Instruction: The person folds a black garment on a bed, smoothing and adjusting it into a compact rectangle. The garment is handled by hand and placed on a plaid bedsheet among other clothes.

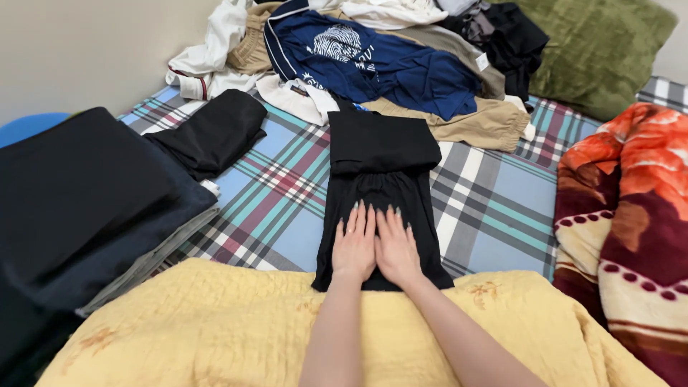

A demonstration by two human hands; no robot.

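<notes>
I have both palms pressed flat, fingers spread, side by side on a black garment (pixel 380 183): my left hand (pixel 354 247) touches my right hand (pixel 396 249) along the thumbs, neither gripping anything. The garment stretches away from my fingertips, its far end folded over. Under my wrists lies a yellow quilt (pixel 215 322); beyond the garment sits a heap of clothes (pixel 373 64), and a stack of dark folded clothes (pixel 86 201) rests well left of my left hand.
</notes>
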